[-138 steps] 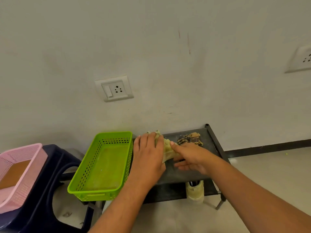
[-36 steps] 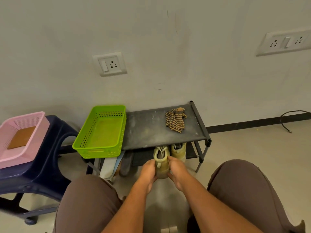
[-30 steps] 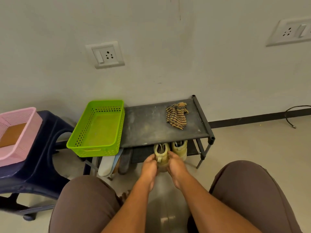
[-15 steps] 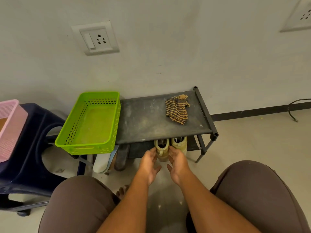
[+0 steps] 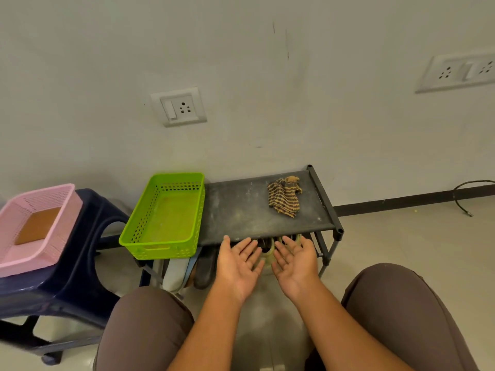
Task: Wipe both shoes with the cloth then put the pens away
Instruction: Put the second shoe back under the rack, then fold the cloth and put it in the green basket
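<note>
Hands: your left hand (image 5: 238,266) and your right hand (image 5: 294,261) are both spread wide, palms up, fingers straight, holding nothing. They hover side by side just in front of the rack's lower tier.
Shoes: the pair of pale cream shoes (image 5: 267,253) sits on the lower tier of the black metal-framed shoe rack (image 5: 241,212). The top shelf and your fingers hide most of them. Only the near ends show, around the gap between your hands.
Cloth: the brown-and-tan checked cloth (image 5: 284,200) lies crumpled at the right end of the rack's top shelf, well apart from both hands.
Key relation: the shoes lie dead ahead, their long axes running away from you under the shelf. The cloth lies above and ahead to the right, its long axis roughly front to back, and your right hand is nearer to it.
Pens: none show in this view.
Stage (judgement): shoes shelved and cloth lying free suggest the wiping is done and the pens come next, but you cannot tell from here whether the shoes are clean.
Surroundings: a bright green perforated plastic basket (image 5: 160,250) sits on the left end of the top shelf. Further left, a pink perforated plastic basket (image 5: 64,210) sits on a dark blue plastic stool (image 5: 88,263).
Next need (judgement): turn your head to find the pens before you reach.
</note>
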